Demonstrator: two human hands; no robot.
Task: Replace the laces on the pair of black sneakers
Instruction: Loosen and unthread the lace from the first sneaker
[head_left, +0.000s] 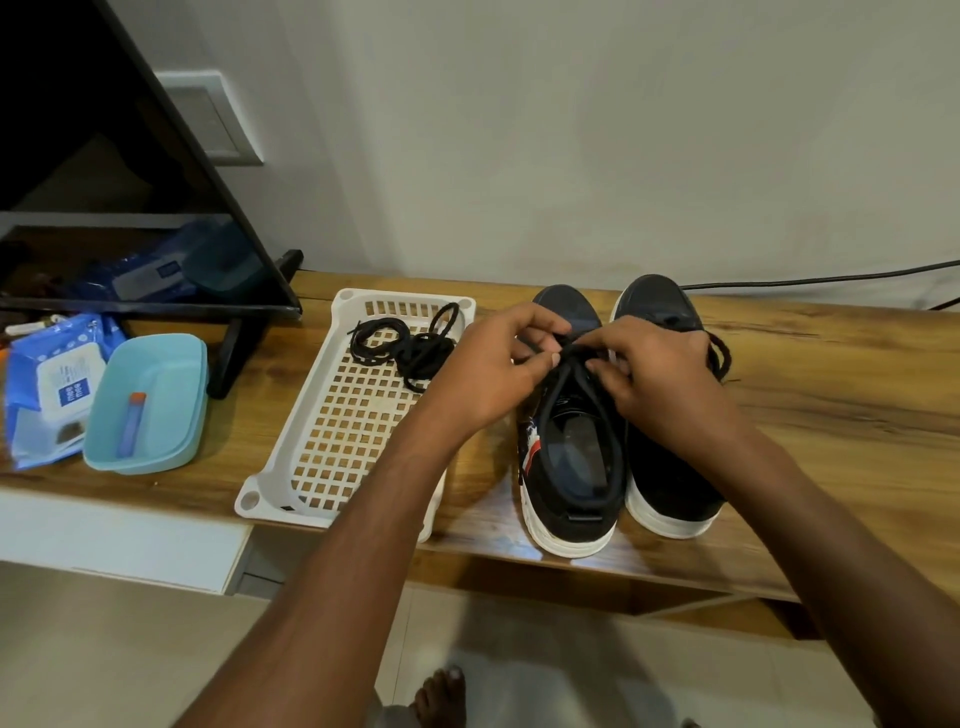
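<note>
Two black sneakers with white soles stand side by side on the wooden shelf, toes toward the wall. Over the left sneaker (569, 457), my left hand (493, 364) pinches a black lace (566, 364) at the eyelets near the tongue. My right hand (654, 369) pinches the same lace from the other side and partly covers the right sneaker (670, 483). A loop of lace (719, 353) sticks out past my right hand. A loose bundle of black laces (410, 345) lies in the white basket (291, 462).
Left of the basket sits a teal tub (171, 364) holding a small blue tube (131, 423), beside a blue wipes pack (47, 395). A TV screen on a black stand (234, 348) fills the far left. A black cable (831, 280) runs along the wall.
</note>
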